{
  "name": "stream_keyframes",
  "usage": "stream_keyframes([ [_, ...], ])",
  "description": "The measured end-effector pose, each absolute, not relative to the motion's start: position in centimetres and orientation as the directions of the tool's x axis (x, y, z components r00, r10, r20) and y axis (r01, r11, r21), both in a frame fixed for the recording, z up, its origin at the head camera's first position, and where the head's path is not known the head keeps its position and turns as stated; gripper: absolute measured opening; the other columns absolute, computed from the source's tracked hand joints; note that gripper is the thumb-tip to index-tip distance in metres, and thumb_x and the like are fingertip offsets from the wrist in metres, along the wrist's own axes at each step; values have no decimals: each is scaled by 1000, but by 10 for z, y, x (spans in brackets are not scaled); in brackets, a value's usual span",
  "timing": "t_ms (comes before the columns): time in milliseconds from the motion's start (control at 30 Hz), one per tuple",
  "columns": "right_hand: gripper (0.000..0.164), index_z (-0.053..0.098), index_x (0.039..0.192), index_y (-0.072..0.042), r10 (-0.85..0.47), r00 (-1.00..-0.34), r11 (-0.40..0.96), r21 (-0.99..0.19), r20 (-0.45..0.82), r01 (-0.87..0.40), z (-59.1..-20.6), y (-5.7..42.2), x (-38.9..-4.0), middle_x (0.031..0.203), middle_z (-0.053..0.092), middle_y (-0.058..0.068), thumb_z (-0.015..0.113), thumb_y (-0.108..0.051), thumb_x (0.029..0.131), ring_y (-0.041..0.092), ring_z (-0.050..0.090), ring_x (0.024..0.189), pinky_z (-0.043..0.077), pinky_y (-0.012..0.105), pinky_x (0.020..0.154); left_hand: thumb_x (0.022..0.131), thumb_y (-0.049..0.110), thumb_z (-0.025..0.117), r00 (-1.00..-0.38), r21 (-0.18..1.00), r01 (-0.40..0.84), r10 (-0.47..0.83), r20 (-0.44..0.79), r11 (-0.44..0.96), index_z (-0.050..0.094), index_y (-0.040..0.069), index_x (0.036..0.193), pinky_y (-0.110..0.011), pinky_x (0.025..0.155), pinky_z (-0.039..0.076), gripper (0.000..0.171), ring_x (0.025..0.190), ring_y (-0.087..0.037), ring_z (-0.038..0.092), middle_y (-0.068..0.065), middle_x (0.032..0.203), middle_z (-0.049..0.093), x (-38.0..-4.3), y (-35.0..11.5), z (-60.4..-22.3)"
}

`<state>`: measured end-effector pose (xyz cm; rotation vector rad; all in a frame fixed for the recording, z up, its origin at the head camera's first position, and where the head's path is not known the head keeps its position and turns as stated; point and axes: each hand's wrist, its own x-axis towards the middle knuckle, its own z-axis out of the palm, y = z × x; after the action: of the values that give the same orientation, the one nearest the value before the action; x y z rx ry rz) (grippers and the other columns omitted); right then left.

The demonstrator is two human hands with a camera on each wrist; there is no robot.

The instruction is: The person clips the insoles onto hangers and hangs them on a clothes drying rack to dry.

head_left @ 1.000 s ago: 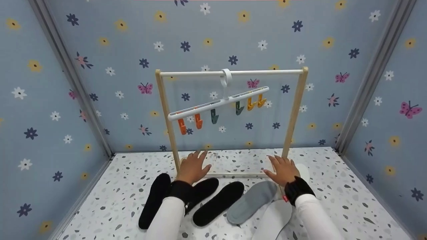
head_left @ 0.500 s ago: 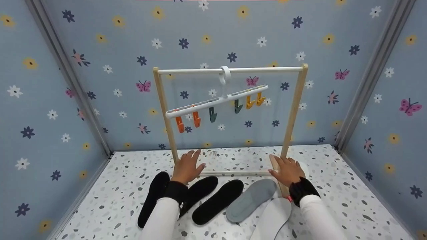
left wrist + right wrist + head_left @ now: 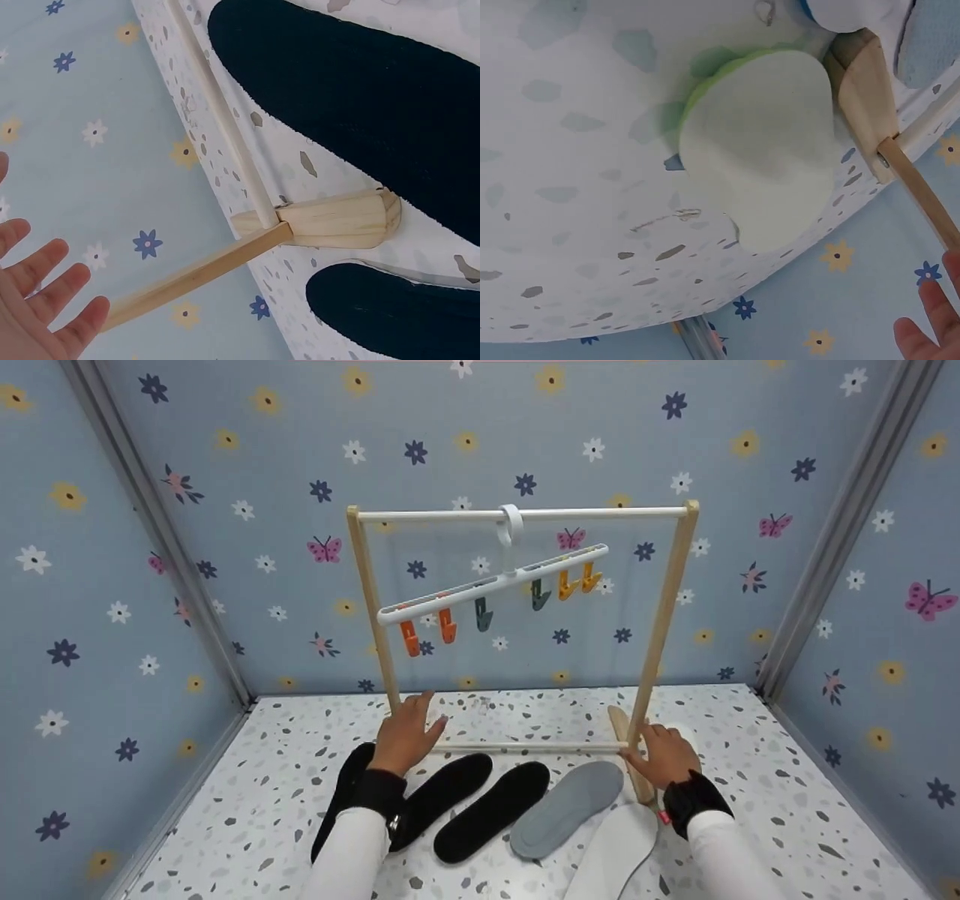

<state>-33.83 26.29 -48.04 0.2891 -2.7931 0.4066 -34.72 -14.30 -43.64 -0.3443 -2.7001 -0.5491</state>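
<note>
My left hand [image 3: 403, 735] hovers by the lower left post of a wooden drying rack [image 3: 667, 607], its fingers loosely spread and holding nothing. Beside the right post's foot is my right hand [image 3: 664, 754], also with extended fingers. A white clip hanger [image 3: 442, 603] hangs tilted from the rack's top bar, bearing orange [image 3: 448, 627], dark green [image 3: 540, 596] and yellow clips [image 3: 568, 585]. In front lie black insoles [image 3: 491, 812], a grey insole [image 3: 568, 810] and a white insole [image 3: 615, 851]. The left arm partly covers the leftmost black insole [image 3: 346, 780].
A white insole with a green edge [image 3: 757, 150] lies right of the rack's wooden foot [image 3: 866, 97], mostly hidden behind my right hand in the head view. Flowered blue panels [image 3: 480, 427] enclose the speckled tabletop [image 3: 247, 780] at back and sides.
Both hands have moved outward, the left hand to the left and the right hand to the right, uncovering more of the rack's right foot. The insoles and hanger stay in place.
</note>
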Motion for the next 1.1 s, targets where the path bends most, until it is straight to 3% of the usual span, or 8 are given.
stream_keyframes([
  [267,55,47,126,13,-34,-982,939,-330,186,-94,-500,280,-329,117,52,35,63,-25,89,51,49,103,43,58,83,94,29,58,-901,406,280,93,423,870,44,-2,136,-51,92,43,54,115,-40,51,-25,129,52,-347,-158,-424],
  [733,56,42,125,16,123,-988,922,-378,96,78,-508,294,-323,115,48,40,61,-22,89,56,47,104,42,61,84,95,24,57,-890,583,290,-10,456,759,38,1,141,-50,95,42,55,118,-36,50,-21,130,51,-342,-167,-396],
  [900,57,41,122,20,147,-986,911,-399,79,104,-511,296,-320,111,47,42,62,-21,87,58,48,98,42,61,82,95,27,57,-899,614,270,-35,438,742,36,4,143,-50,98,40,57,122,-35,47,-18,133,50,-341,-168,-391],
  [1100,61,37,127,21,137,-988,888,-450,72,91,-516,298,-319,118,44,45,62,-19,87,56,47,105,42,59,87,94,27,59,-901,639,300,-10,434,709,32,6,145,-50,98,40,62,124,-35,45,-17,137,45,-336,-172,-385],
])
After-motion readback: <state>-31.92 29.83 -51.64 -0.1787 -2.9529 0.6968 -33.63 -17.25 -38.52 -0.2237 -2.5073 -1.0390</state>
